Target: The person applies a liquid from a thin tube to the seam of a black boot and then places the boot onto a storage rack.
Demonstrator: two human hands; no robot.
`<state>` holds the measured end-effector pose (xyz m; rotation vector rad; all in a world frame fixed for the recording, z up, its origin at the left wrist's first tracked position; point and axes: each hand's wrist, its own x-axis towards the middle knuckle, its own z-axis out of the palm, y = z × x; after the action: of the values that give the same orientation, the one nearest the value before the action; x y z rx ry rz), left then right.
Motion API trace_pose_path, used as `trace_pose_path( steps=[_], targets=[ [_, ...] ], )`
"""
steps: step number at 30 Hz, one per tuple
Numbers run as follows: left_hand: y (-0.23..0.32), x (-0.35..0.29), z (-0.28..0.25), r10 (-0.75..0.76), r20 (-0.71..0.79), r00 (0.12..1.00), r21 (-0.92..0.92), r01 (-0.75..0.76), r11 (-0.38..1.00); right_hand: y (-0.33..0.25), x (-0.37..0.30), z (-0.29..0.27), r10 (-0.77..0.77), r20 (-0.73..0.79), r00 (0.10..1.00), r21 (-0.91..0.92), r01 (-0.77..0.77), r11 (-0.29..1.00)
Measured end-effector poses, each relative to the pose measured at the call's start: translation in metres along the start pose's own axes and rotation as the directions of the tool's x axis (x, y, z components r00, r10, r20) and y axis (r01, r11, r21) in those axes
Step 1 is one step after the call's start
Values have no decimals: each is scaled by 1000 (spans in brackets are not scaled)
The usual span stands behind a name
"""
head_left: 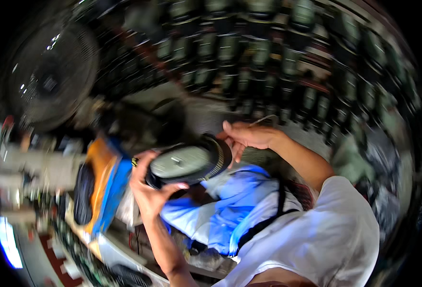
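Note:
My left hand (149, 186) is closed round one end of a black shoe (218, 155), its thumb along the near side. A pale green oval (182, 161) faces up on the shoe, and light stitches run round the rim of the far end. My right hand (249, 136) is beside that end, fingers apart and thumb raised, with its fingertips close to the rim. Blur hides whether they touch it. A thin pale strand or rod (266, 119) shows behind the right hand; I cannot tell whether the fingers hold it. Blue and white cloth (230, 210) lies below the shoe.
Racks with rows of black and pale green shoes (261, 50) fill the far side. A large round fan (51, 79) stands at the far left. Orange and blue sheeting (106, 184) with a dark sole-like piece (83, 193) is left of me. Plastic bags (380, 167) are at the right.

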<state>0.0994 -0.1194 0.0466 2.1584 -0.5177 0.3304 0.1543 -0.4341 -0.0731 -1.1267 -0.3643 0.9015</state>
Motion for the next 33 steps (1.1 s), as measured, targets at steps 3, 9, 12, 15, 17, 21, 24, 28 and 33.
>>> trace_pose_path(
  steps=[3, 9, 12, 15, 17, 21, 24, 28, 33],
  targets=[
    [22, 30, 100, 193, 460, 867, 33, -234, 972, 42, -127, -4, 159, -333, 929, -53, -187, 981],
    [44, 57, 249, 645, 654, 396, -426, -511, 746, 193, -244, 54, 86, -801, 593, 157, 69, 985],
    [51, 58, 282, 714, 516, 474, -383, -618, 687, 195, -257, 53, 56, -886, 461, 154, 179, 972],
    [48, 68, 285, 659, 306, 687, -289, -592, 752, 184, -256, 27, 112, -961, 253, 182, 272, 945],
    [41, 74, 270, 550, 254, 796, -273, -486, 830, 150, -238, -3, 73, -985, 158, 137, 442, 887],
    [3, 84, 241, 403, 181, 897, -237, -358, 903, 78, -228, -81, -17, -986, 166, 93, 631, 770],
    [-14, 82, 222, 313, 141, 939, -198, -283, 938, 34, -218, -138, -114, -964, 242, 74, 651, 756],
    [-27, 56, 196, 100, 88, 991, -90, -92, 992, 71, -176, -112, -40, -969, 243, 140, 677, 723],
    [-49, 36, 169, 19, 102, 995, -84, -10, 996, 42, -47, -127, 8, -899, 437, 300, 604, 739]
  ],
)
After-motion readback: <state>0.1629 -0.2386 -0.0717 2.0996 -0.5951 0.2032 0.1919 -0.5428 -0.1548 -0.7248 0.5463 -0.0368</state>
